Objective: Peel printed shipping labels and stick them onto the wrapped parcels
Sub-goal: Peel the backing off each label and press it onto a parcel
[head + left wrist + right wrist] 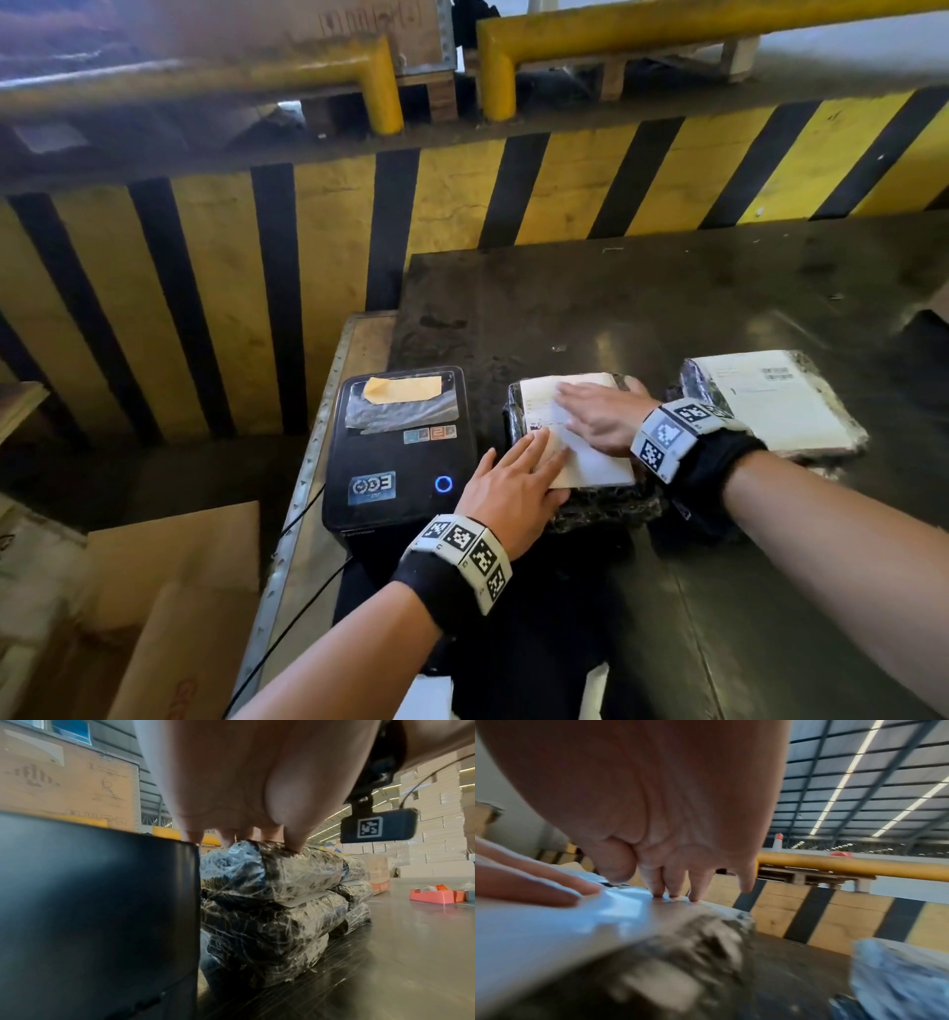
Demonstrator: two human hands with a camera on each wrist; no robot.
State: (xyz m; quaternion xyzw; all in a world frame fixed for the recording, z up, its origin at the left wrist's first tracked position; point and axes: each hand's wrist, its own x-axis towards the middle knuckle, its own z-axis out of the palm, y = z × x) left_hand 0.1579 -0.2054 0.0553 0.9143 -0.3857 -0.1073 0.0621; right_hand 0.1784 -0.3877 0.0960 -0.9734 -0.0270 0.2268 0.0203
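A dark, scuffed desk (719, 308) is being backed by a yellow-and-black striped barrier (318, 246) and yellow rails (667, 31). Pale stacked cartons (432, 805) are being lit by ceiling light strips (844, 778).

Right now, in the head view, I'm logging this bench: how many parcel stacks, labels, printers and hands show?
Stacks: 2
Labels: 2
Printer: 1
Hands, both flat on the near label: 2
Total: 7
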